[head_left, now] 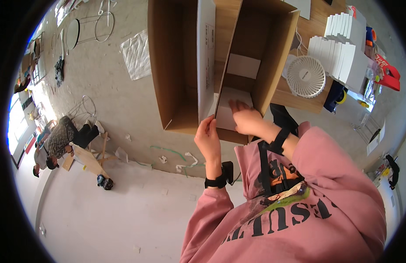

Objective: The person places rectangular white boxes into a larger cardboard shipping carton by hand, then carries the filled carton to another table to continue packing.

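Note:
Two open brown cardboard boxes stand side by side in front of me. The right cardboard box (276, 57) has a white box (229, 97) lying at its near end and another white piece (243, 65) farther in. My left hand (207, 136) is closed, its fingertips pinching the near left corner of the right cardboard box. Inside that box, my right hand (247, 119) reaches down with fingers stretched out over the near white box; its fingertips appear to touch it. The left cardboard box (176, 65) shows only bare brown walls, with a white printed side (206, 57) facing the other box.
On the wooden table (295, 96) to the right stand a white fan (305, 76) and stacks of white flat boxes (339, 52). A red tape dispenser (387, 72) lies beyond them. White sheeting (136, 55) is on the floor at left. Farther left, people sit near a wooden stand (91, 160).

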Action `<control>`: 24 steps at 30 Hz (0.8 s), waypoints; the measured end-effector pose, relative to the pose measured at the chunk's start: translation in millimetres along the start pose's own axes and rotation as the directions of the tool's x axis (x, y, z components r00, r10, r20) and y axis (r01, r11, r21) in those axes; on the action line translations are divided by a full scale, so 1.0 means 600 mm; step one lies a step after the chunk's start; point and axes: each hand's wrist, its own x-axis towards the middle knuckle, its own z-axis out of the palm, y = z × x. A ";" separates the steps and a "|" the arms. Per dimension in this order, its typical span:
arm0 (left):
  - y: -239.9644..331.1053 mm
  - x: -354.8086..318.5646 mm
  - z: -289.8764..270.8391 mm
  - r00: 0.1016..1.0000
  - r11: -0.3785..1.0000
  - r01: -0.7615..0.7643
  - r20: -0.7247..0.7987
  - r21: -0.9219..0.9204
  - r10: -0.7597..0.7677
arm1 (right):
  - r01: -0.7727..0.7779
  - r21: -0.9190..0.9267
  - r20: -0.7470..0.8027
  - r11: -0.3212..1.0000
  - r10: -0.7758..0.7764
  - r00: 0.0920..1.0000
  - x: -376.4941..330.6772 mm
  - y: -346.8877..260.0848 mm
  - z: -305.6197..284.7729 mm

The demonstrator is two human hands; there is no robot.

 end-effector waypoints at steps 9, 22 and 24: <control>-0.006 -0.001 0.001 0.998 1.000 -0.014 0.062 -0.023 0.015 | -0.377 -0.091 -0.296 0.922 0.336 0.894 0.242 0.122 -0.070; -0.002 0.009 -0.009 0.996 1.000 -0.007 0.092 0.030 0.004 | -0.321 -0.058 -0.377 0.945 0.277 0.884 0.233 0.139 0.072; 0.005 0.007 -0.007 0.993 0.999 -0.025 0.114 0.036 0.021 | -0.313 -0.154 -0.273 0.937 0.264 0.925 0.229 0.137 0.042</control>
